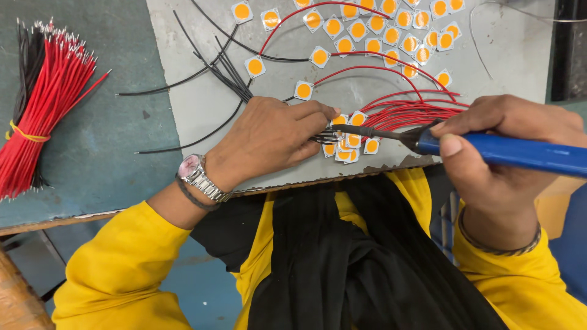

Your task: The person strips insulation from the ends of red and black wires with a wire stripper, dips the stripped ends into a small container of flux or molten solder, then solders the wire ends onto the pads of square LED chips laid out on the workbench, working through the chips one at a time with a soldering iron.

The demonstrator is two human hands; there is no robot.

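Note:
My right hand (498, 150) grips a blue-handled soldering iron (513, 151). Its dark tip reaches left to a cluster of small square LED chips (350, 142) with orange centres near the front edge of a grey board (202, 104). My left hand (269, 137), a silver watch on its wrist, pinches several black wires (229, 73) against that cluster. The wires' ends lie under my fingers. Red wires (406, 111) curve from the chips toward my right hand.
Many more orange-centred chips (379, 27) are scattered at the back of the board. A bundle of red and black wires (40, 110) tied with a yellow band lies on the green table at the left. A black cloth (342, 256) covers my lap.

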